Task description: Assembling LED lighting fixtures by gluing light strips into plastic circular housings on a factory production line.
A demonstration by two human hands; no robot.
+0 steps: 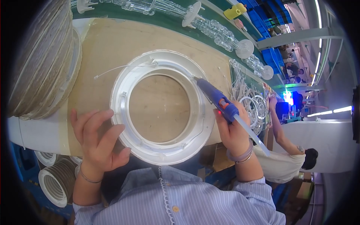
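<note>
A white plastic ring (120, 137) lies before me on the table, with a channel around its round opening. Inside the channel runs a thin clear strip, and a fine white wire (123, 66) with a small plug trails out to the left. My right hand (237, 131) grips a blue hot glue gun (217, 96). Its nozzle points at the ring's upper right inner part, and a translucent glue stick (252, 135) sticks out of its back end. At the ring's left edge, my left hand (98, 138) is open, fingers apart, with fingertips at or near the rim.
A tall stack of white-rimmed rings (41, 63) rises at the left. Clear ornate pieces (213, 33) line the green belt beyond the tan board (101, 45). Wires and rings (251, 101) pile up at right, near a co-worker (281, 157). More rings (56, 180) lie below left.
</note>
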